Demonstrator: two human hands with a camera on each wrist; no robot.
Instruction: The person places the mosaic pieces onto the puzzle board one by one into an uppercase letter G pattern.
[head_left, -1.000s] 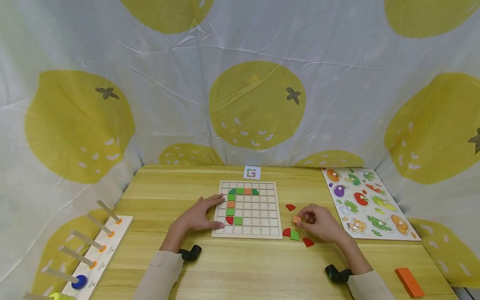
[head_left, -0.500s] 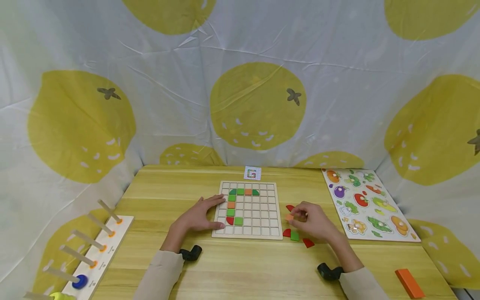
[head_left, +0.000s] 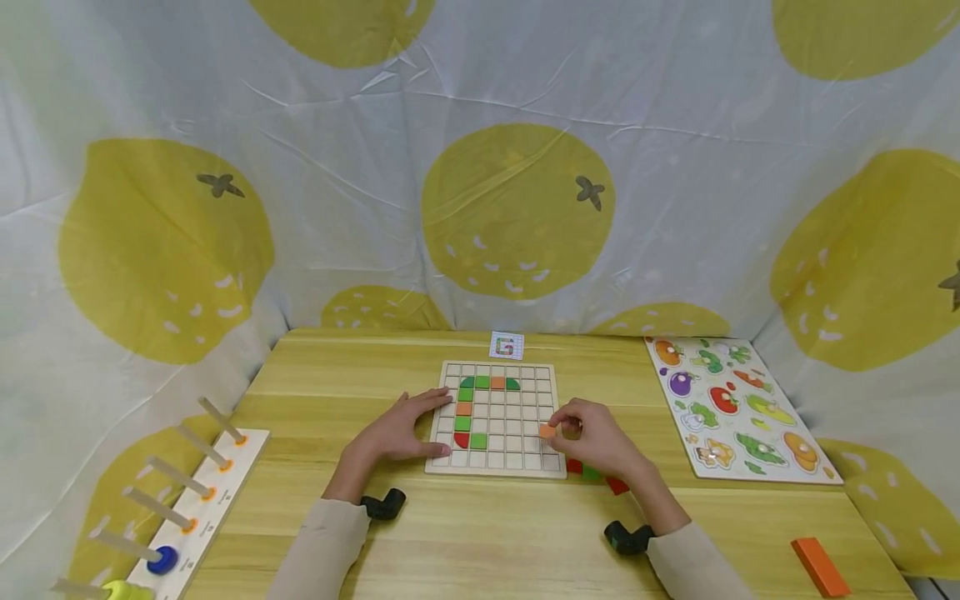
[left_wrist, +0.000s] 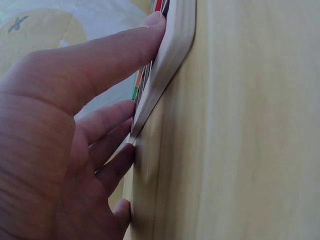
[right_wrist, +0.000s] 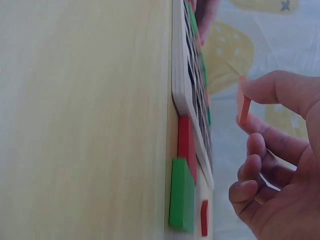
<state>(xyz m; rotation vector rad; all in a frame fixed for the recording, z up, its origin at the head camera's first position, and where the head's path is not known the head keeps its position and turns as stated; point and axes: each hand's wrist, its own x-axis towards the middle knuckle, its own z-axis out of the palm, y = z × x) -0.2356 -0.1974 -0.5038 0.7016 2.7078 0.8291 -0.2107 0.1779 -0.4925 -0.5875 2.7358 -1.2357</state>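
Note:
A wooden grid board (head_left: 517,462) lies mid-table, with green, orange, red and dark green tiles set in its squares along the top and left. My left hand (head_left: 401,429) rests at its left side, fingers extended, thumb (left_wrist: 120,57) on the rim. My right hand (head_left: 592,437) pinches an orange square tile (right_wrist: 243,101) between thumb and forefinger, raised over the board's right part. Beside the board's right edge lie a green square tile (right_wrist: 181,195) and red quarter-round tiles (head_left: 617,485), partly hidden behind the right hand in the head view.
A small card with a G pattern (head_left: 506,345) lies behind the board. On the right are a vegetable puzzle board (head_left: 738,408) and an orange block (head_left: 820,567). A peg stand (head_left: 225,492) runs along the left edge. A lemon-print cloth (head_left: 517,208) hangs behind.
My right hand has moved left with the orange tile, from over the loose tiles to over the board's right side. The left hand stays in place.

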